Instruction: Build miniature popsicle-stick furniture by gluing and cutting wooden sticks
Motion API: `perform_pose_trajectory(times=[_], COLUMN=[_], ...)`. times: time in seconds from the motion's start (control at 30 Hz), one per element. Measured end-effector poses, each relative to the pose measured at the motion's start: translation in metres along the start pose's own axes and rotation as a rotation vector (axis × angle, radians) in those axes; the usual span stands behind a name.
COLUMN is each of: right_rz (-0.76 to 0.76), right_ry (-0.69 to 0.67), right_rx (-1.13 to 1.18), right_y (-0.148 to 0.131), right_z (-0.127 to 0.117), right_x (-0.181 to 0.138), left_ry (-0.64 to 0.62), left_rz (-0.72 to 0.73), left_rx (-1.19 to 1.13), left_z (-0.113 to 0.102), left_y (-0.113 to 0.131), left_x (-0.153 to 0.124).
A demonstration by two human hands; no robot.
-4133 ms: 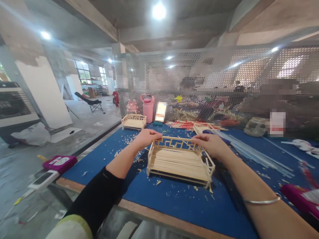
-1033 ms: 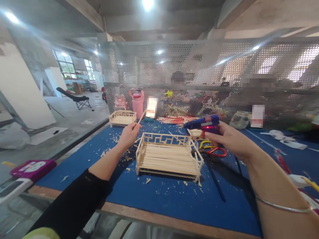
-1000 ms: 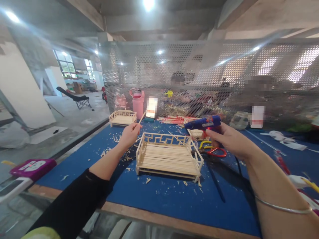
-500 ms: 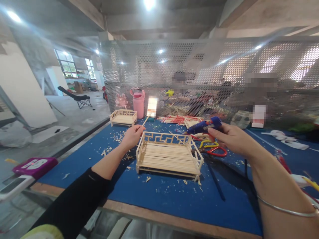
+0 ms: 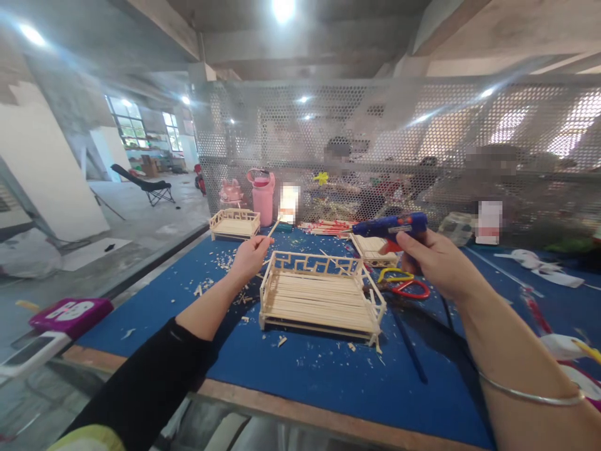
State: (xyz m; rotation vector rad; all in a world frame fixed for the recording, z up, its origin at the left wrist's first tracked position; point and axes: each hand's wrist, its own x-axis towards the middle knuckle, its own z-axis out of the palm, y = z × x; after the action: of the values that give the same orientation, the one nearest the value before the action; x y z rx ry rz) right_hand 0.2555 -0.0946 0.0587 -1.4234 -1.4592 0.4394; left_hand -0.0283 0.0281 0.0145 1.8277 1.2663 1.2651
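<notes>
In front of me stands a small bed-like frame (image 5: 319,300) built of thin wooden sticks, with a latticed rail along its back and sides. My left hand (image 5: 250,258), beside its back left corner, pinches a thin wooden stick (image 5: 275,227) that points up and away. My right hand (image 5: 436,260) is wrapped round a blue glue gun (image 5: 392,226), raised behind the frame's right corner with its nozzle toward the left. Under that hand lie scissors (image 5: 409,289) with red and yellow handles.
Smaller stick frames stand at the back left (image 5: 235,224) and behind the glue gun (image 5: 373,248). A pink bottle (image 5: 263,199) and red-tipped sticks (image 5: 323,228) are near the perforated metal screen (image 5: 282,138). Wood scraps litter the blue table (image 5: 300,388). People show blurred beyond the screen.
My right hand has lifted the glue gun and levelled it, uncovering more of the small frame behind. The left hand keeps its pinch on the stick, almost unmoved. The view has shifted slightly.
</notes>
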Motion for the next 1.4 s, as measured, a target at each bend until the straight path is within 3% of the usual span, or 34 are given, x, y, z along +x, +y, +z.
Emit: perform_pose_trajectory(times=[0.13,0.33,0.67,1.07,1.4], right_rz=[-0.077,-0.231,-0.198,-0.231,-0.246], right_ry=[-0.108,-0.191,-0.245,-0.233,-0.159], right_rx=[-0.043,-0.309,-0.474,-0.525,-0.458], right_y=[-0.014,-0.035,-0.053,-0.052,-0.029], right_z=[0.020,0.044,0.065,0.065,0.033], right_x=[0.007,0.018,0.018,0.018,0.012], left_ry=[0.058,0.044,0.022,-0.010,0.011], left_rz=[-0.105,-0.099,-0.092,-0.101,-0.070], left_rx=[-0.124,-0.131,-0.076,-0.054,-0.046], left_z=[-0.001,0.000,0.000,0.000,0.000], left_y=[0.003,0.003,0.000,0.003,0.000], left_x=[0.000,-0.003,-0.002,-0.004,-0.002])
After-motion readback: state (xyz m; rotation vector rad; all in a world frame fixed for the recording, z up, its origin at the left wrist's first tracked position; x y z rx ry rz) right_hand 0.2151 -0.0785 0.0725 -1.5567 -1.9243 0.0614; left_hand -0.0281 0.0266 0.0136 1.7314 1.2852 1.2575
